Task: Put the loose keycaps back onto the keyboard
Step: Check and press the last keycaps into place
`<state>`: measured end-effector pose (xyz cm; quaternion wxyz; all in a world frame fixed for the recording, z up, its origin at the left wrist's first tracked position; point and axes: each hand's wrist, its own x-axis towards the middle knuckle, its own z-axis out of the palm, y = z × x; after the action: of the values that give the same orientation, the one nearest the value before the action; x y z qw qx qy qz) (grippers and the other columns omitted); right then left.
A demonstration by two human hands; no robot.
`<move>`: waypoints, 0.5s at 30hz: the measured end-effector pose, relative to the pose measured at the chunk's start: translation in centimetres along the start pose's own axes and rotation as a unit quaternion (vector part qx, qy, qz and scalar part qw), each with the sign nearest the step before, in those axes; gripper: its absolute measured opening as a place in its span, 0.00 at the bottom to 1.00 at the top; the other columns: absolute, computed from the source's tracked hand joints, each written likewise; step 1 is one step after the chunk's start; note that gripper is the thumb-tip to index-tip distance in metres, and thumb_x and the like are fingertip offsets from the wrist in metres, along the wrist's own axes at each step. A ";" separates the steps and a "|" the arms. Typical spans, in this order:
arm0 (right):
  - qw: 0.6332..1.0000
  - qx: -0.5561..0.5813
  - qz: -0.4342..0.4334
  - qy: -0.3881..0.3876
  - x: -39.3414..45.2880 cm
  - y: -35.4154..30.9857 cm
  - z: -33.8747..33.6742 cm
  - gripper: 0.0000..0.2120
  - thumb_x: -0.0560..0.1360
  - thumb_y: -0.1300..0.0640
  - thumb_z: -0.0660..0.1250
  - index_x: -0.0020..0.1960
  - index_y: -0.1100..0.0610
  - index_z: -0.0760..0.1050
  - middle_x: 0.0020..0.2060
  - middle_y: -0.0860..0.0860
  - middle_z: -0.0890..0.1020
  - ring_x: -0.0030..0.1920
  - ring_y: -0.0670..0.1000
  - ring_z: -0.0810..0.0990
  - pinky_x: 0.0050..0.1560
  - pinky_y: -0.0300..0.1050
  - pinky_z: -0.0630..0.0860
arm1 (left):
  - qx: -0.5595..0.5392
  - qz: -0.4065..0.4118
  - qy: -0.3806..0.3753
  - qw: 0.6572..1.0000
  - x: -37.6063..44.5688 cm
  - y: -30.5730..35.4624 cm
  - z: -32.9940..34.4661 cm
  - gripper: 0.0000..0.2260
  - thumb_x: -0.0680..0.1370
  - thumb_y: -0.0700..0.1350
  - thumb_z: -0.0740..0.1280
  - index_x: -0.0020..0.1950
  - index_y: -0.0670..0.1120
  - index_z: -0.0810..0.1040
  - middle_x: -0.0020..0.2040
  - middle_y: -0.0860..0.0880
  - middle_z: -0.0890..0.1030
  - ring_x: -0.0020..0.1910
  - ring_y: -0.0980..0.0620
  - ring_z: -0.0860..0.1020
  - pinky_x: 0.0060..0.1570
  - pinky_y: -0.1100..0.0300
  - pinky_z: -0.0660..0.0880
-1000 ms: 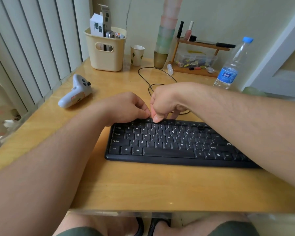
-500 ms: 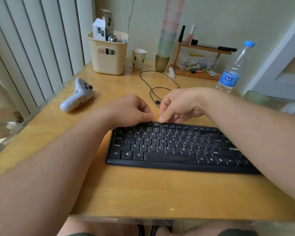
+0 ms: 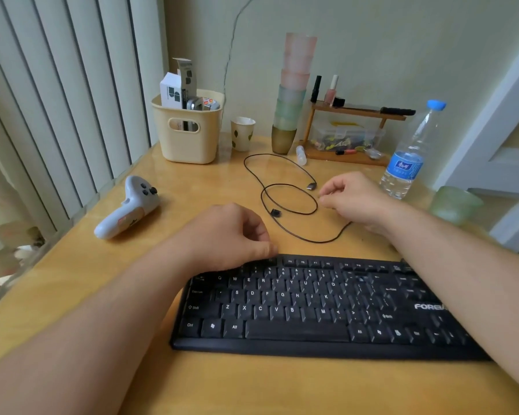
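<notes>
The black keyboard (image 3: 312,307) lies on the wooden table (image 3: 252,384), its right end hidden under the right forearm; the left hand (image 3: 231,235) rests curled at the top-left corner of the keyboard, covering the keys there, and whether it holds a keycap cannot be told; the right hand (image 3: 354,199) hovers beyond the keyboard beside the looped black cable (image 3: 288,202), fingertips drawn together, anything pinched too small to see; no loose keycaps can be made out.
</notes>
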<state>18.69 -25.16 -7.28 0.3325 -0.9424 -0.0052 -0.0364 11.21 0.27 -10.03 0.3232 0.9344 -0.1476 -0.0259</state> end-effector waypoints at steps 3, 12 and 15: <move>0.995 -0.066 -0.065 -0.023 1.3 -0.7 0.7 0.14 0.81 0.61 0.67 0.59 0.45 0.83 0.51 0.44 0.81 0.53 0.48 0.78 0.56 0.44 0.72 | 0.013 0.002 0.050 0.999 0.2 0.2 0.3 0.13 0.74 0.63 0.72 0.41 0.55 0.83 0.38 0.57 0.84 0.41 0.59 0.80 0.48 0.56 0.80; 0.952 -0.217 -0.184 -0.114 1.5 -3.4 5.4 0.12 0.79 0.54 0.72 0.62 0.47 0.83 0.54 0.44 0.83 0.56 0.48 0.79 0.59 0.44 0.75 | 0.049 0.009 0.107 0.993 0.1 -0.1 0.5 0.13 0.75 0.64 0.70 0.39 0.56 0.82 0.36 0.57 0.82 0.42 0.59 0.79 0.45 0.55 0.79; 0.947 -0.239 -0.189 -0.105 1.3 -3.5 5.7 0.09 0.80 0.55 0.71 0.60 0.48 0.83 0.54 0.47 0.82 0.56 0.51 0.78 0.56 0.46 0.75 | 0.061 0.011 0.112 0.992 0.0 0.2 0.5 0.13 0.75 0.63 0.70 0.40 0.56 0.83 0.35 0.58 0.82 0.40 0.61 0.78 0.43 0.58 0.77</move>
<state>20.28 -18.85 -9.39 0.0819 -0.9744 -0.2092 0.0005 11.10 -0.16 -10.27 0.2806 0.9476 -0.1221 0.0913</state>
